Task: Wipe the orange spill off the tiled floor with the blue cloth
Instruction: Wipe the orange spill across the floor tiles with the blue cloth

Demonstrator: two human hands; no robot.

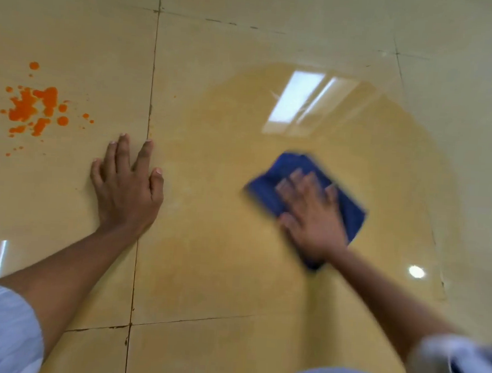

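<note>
An orange spill [35, 107] of blotches and small drops lies on the glossy beige tiled floor [219, 257] at the far left. My left hand [128, 187] rests flat on the tile, fingers spread, just right of and below the spill and holding nothing. A folded blue cloth [274, 185] lies on the floor at centre right, well away from the spill. My right hand [310, 214] presses flat on top of the cloth and covers its middle. That hand and the cloth look blurred.
Dark grout lines [151, 92] cross the floor, one running between spill and cloth. The glossy tiles reflect a ceiling light panel [300, 102] and a round lamp [416, 271]. Pale sleeves and clothing show at the bottom corners.
</note>
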